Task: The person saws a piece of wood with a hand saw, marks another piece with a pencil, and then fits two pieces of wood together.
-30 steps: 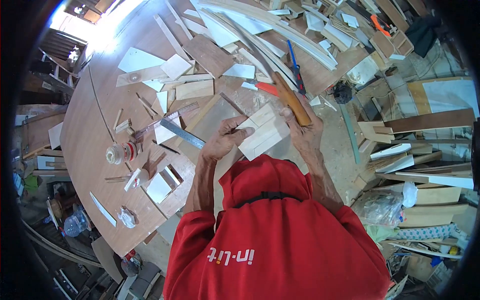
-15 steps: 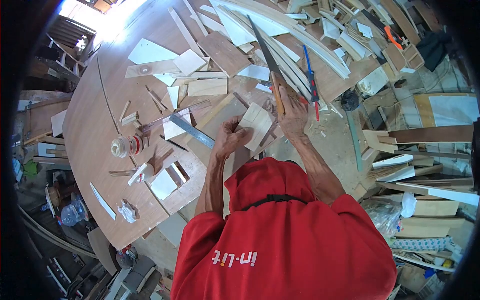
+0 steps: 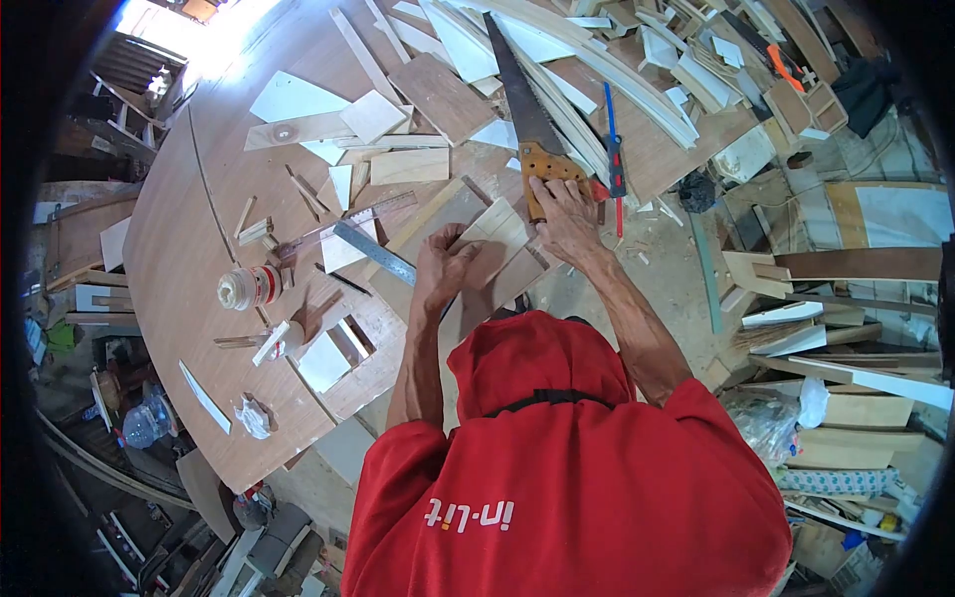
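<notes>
My left hand (image 3: 444,267) is closed on a small pale wooden block (image 3: 495,239), thumb and fingers at its left end, over a board (image 3: 423,234) near the table edge. Just right of the block, my right hand (image 3: 572,219) rests on the wooden handle of a hand saw (image 3: 525,104); its fingers look bent over the handle, and the blade points away with its broad side showing. A metal ruler (image 3: 376,253) lies left of my left hand. Beside the saw handle is a blue and red tool (image 3: 616,159).
Wood strips (image 3: 572,119) and offcuts lie across the far side of the table (image 3: 179,298). At the left are a jar (image 3: 249,288), a white bottle (image 3: 286,338) and a clear ruler (image 3: 383,210). Boards (image 3: 856,267) are stacked at the right.
The saw has turned from edge-on to show its flat blade and handle. My right hand has shifted slightly left on it. The block and my left hand have lowered slightly toward the board.
</notes>
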A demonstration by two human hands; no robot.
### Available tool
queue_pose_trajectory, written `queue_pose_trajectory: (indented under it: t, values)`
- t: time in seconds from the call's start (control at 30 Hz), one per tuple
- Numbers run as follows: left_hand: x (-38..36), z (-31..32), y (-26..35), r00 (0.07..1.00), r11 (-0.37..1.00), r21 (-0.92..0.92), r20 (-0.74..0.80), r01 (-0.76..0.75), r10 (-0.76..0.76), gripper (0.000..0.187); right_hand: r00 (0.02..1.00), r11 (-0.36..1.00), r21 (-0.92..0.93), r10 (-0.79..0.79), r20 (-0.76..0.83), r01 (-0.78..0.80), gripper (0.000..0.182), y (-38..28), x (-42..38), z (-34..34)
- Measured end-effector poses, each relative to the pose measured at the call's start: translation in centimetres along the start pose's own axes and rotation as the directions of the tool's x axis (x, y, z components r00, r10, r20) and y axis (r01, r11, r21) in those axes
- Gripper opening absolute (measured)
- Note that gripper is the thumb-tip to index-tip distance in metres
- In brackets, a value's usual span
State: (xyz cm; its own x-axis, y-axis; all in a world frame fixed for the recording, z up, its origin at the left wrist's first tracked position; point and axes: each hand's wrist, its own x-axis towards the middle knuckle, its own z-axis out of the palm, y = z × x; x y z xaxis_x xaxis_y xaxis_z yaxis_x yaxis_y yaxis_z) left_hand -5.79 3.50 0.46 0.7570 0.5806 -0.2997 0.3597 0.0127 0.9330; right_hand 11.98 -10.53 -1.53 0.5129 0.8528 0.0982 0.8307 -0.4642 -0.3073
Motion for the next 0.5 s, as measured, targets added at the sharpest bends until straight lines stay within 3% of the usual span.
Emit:
queue_pose_trajectory:
  t: [0.03,0.07,0.1,0.13,0.17,0.2,0.23,0.3,0.33,0.4,0.43,0.5]
  values:
    - [-0.4,0.2,0.1,0.993,0.991,0.099,-0.062,-0.089,0.095,0.012,1.000,1.000,0.002,-0.002,-0.002,0.002,0.069,0.2,-0.1,-0.3]
    - [-0.7,0.5,0.0,0.993,0.991,0.100,-0.065,-0.087,0.094,0.012,0.997,0.996,0.065,-0.053,-0.047,0.056,0.063,0.5,-0.5,-0.7]
    - [-1.0,1.1,-0.3,0.919,0.907,0.294,-0.164,-0.302,0.359,0.013,0.990,0.986,0.125,-0.102,-0.094,0.113,0.057,0.8,-1.0,-1.4]
    - [-1.5,1.6,0.2,0.769,0.742,0.493,-0.204,-0.454,0.606,0.014,0.990,0.985,0.127,-0.107,-0.091,0.118,0.057,0.9,-1.4,-2.3]
    - [-2.1,2.1,0.7,0.698,0.666,0.513,-0.168,-0.541,0.696,0.019,0.984,0.987,0.158,0.003,-0.179,0.026,0.051,0.9,-1.8,-3.3]
    - [-2.7,2.6,0.5,0.701,0.669,0.518,-0.172,-0.533,0.692,0.019,0.959,0.978,0.199,0.118,-0.258,-0.067,0.046,1.2,-2.3,-3.8]
    - [-3.4,3.1,0.2,0.689,0.635,0.537,-0.132,-0.555,0.713,0.019,0.961,0.977,0.205,0.117,-0.251,-0.066,0.046,1.8,-2.8,-4.0]
    - [-4.7,4.2,-0.8,0.691,0.593,0.585,-0.074,-0.554,0.719,0.019,0.857,0.940,0.188,0.339,-0.388,-0.286,0.047,3.4,-3.9,-4.1]
    - [-5.1,4.6,-1.5,0.700,0.601,0.584,-0.076,-0.546,0.710,0.019,0.862,0.939,0.188,0.341,-0.376,-0.289,0.047,3.8,-4.4,-3.9]
    - [-5.5,5.4,-3.1,0.669,0.574,0.604,-0.087,-0.554,0.738,0.020,0.805,0.879,0.108,0.471,-0.361,-0.465,0.056,4.7,-4.5,-3.6]
    - [-5.8,5.7,-3.8,0.702,0.595,0.604,-0.079,-0.531,0.707,0.023,0.809,0.879,0.106,0.471,-0.351,-0.465,0.056,4.9,-4.4,-3.5]
    - [-6.2,6.1,-4.6,0.699,0.599,0.611,-0.102,-0.518,0.708,0.024,0.753,0.764,0.156,0.645,-0.134,-0.627,0.066,5.1,-3.8,-3.5]
